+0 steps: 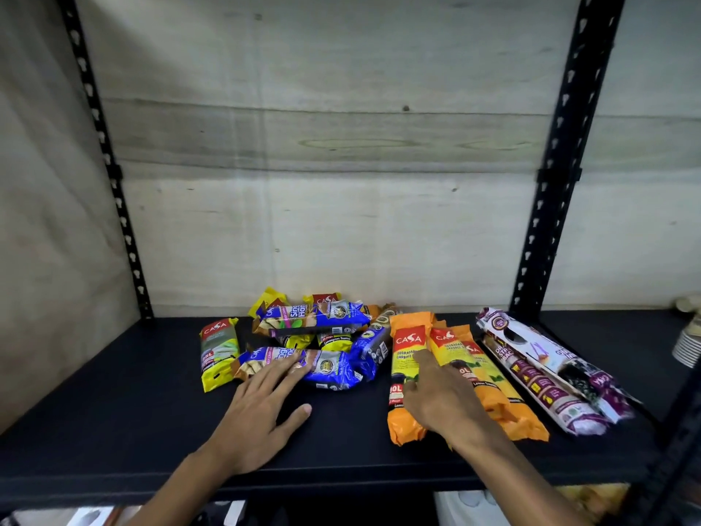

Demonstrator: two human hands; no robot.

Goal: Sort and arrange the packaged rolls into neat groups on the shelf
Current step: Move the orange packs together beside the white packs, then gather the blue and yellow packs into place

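On the black shelf [113, 404] lies a loose pile of packaged rolls [322, 328], blue and yellow mixed. A blue roll [330, 368] lies at the pile's front, and my left hand [261, 408] rests flat with its fingertips on that roll's left end. A yellow roll [219, 351] lies apart on the left. Three orange rolls [493, 389] lie side by side to the right; my right hand [436, 396] lies spread over the two left ones, fingers apart. Two white-and-purple rolls [546, 370] lie further right.
Black slotted uprights stand at the back left [106, 161] and back right [561, 161] against a grey wall. A stack of white cups or plates [688, 347] sits at the far right edge. Bare shelf lies in front of my hands.
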